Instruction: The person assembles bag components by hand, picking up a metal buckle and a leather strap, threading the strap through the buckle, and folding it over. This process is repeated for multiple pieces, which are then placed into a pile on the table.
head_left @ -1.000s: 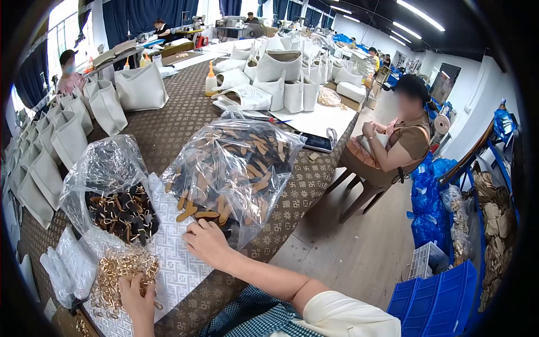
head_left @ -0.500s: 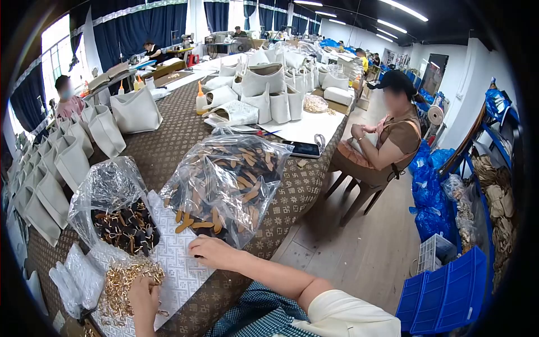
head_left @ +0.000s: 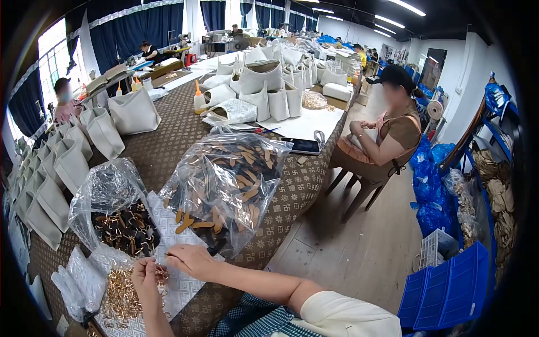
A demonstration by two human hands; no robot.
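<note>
My left hand [head_left: 147, 275] is pinched closed over the edge of a pile of small gold metal clasps [head_left: 122, 295]; what its fingertips hold is too small to name. Close to its right, my right hand [head_left: 192, 262] also has its fingers pressed together, on something I cannot make out. Beyond them lies a clear plastic bag [head_left: 224, 185] of tan and black strap pieces [head_left: 185, 223]. To the left, another clear bag [head_left: 106, 185] lies open over dark tabs fitted with gold hardware [head_left: 128, 230].
White tote bags [head_left: 50, 202] stand in rows along the left, and more [head_left: 261, 78] are heaped further back. A phone [head_left: 301, 146] lies near the table's right edge. A seated person [head_left: 393, 123] is to the right, above blue bins [head_left: 443, 286].
My left hand has risen from the clasp pile with its fingers pinched. My right hand has moved left and down from the strap bag, close to the left hand.
</note>
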